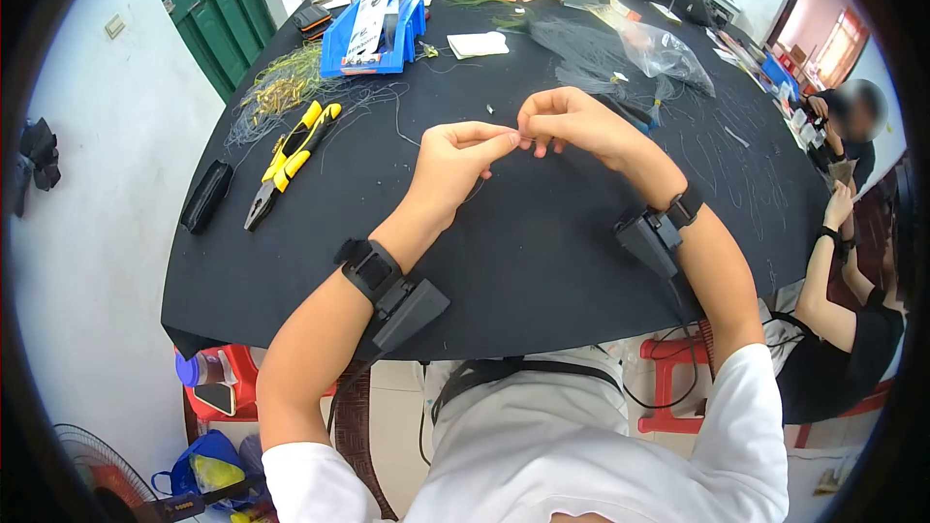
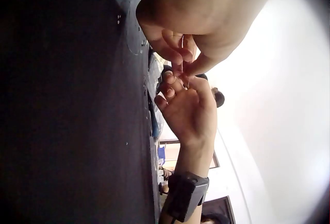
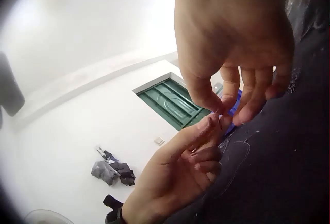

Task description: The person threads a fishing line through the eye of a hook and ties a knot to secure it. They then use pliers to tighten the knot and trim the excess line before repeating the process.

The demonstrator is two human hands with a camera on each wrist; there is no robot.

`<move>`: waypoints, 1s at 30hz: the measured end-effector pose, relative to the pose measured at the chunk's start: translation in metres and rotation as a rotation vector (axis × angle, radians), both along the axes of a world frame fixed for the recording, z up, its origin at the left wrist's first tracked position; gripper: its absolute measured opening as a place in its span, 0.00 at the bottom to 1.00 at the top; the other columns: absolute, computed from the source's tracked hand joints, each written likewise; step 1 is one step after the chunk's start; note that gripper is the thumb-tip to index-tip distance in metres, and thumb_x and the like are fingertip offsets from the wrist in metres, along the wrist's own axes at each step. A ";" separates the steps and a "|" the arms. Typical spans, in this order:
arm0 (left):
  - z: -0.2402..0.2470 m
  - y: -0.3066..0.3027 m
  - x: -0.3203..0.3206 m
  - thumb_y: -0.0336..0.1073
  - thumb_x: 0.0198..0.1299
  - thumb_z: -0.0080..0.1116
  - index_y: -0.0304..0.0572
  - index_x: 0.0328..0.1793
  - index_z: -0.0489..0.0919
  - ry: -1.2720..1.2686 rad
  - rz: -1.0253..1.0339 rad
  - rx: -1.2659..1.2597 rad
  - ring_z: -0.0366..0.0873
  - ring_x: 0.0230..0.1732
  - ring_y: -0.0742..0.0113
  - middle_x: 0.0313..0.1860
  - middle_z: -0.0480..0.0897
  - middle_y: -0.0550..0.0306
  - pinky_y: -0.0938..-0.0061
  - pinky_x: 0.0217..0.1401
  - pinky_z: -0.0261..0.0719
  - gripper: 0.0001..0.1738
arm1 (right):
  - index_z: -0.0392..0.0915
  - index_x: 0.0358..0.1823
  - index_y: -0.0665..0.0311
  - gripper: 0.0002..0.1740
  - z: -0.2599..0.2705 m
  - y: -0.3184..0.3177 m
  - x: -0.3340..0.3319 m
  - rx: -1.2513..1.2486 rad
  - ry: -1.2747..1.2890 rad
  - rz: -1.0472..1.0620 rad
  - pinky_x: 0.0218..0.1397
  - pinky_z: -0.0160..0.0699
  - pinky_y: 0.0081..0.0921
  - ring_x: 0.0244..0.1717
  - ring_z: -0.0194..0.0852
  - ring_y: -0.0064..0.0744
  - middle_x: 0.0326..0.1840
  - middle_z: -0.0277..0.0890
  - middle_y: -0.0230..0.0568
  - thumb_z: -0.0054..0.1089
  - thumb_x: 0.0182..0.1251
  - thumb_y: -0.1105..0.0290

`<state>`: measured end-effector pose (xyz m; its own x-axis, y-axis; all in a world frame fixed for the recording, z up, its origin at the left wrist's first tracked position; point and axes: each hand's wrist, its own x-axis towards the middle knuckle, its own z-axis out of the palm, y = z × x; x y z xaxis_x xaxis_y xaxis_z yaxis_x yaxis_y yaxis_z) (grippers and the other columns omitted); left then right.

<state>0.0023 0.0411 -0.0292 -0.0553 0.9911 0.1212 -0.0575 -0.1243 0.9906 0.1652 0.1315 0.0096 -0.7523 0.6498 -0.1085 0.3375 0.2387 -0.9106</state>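
Observation:
Above the middle of the black table, my left hand (image 1: 448, 167) and right hand (image 1: 581, 126) meet at the fingertips. A thin pale strand (image 2: 182, 41) runs between the fingers of the left hand in the left wrist view, and its thumb and forefinger pinch it. The right thumb and forefinger pinch at the same spot, right against the left fingertips, as the right wrist view shows. The other right fingers (image 3: 250, 98) hang loosely bent. The fingertips hide most of what is held; its exact kind I cannot tell.
Yellow-and-black pliers (image 1: 291, 165) and a black case (image 1: 206, 197) lie on the left. Behind them are a tangle of yellowish strands (image 1: 281, 82) and a blue bin (image 1: 373, 39). Grey line bundles (image 1: 591, 53) and a plastic bag (image 1: 668, 53) lie at the back right. Other people sit around the table.

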 end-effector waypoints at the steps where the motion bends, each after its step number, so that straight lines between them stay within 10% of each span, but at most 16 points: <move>1: 0.000 0.000 0.000 0.37 0.52 0.62 0.39 0.38 0.83 0.007 0.000 0.000 0.67 0.24 0.83 0.26 0.80 0.66 0.86 0.27 0.63 0.11 | 0.75 0.31 0.60 0.08 0.003 0.000 0.000 0.018 -0.020 0.024 0.29 0.62 0.13 0.27 0.71 0.16 0.29 0.76 0.29 0.52 0.56 0.64; 10: 0.000 0.004 -0.001 0.37 0.52 0.63 0.39 0.39 0.84 0.012 0.017 -0.035 0.68 0.24 0.83 0.29 0.82 0.64 0.86 0.26 0.63 0.11 | 0.76 0.37 0.64 0.13 0.092 0.113 -0.012 0.837 0.020 0.004 0.31 0.73 0.21 0.27 0.73 0.22 0.28 0.76 0.37 0.57 0.52 0.65; 14: 0.003 0.002 0.002 0.37 0.52 0.63 0.39 0.39 0.84 0.023 0.028 -0.038 0.70 0.26 0.83 0.31 0.83 0.63 0.87 0.26 0.64 0.11 | 0.76 0.45 0.60 0.20 0.075 0.160 -0.057 1.098 -0.573 0.039 0.41 0.75 0.27 0.37 0.76 0.32 0.39 0.78 0.47 0.60 0.47 0.66; 18: 0.002 0.001 -0.001 0.37 0.53 0.63 0.38 0.39 0.83 -0.005 0.004 -0.074 0.70 0.26 0.83 0.29 0.82 0.63 0.87 0.26 0.64 0.11 | 0.63 0.62 0.55 0.43 0.014 0.190 -0.091 0.730 -0.770 0.193 0.58 0.65 0.35 0.56 0.67 0.48 0.56 0.66 0.52 0.64 0.35 0.66; 30: -0.009 0.006 -0.004 0.38 0.54 0.62 0.38 0.38 0.83 -0.083 -0.044 0.008 0.71 0.26 0.84 0.29 0.82 0.63 0.88 0.25 0.66 0.11 | 0.71 0.43 0.65 0.15 -0.026 0.214 -0.112 1.042 -0.479 0.067 0.49 0.68 0.42 0.46 0.70 0.55 0.40 0.71 0.56 0.47 0.52 0.72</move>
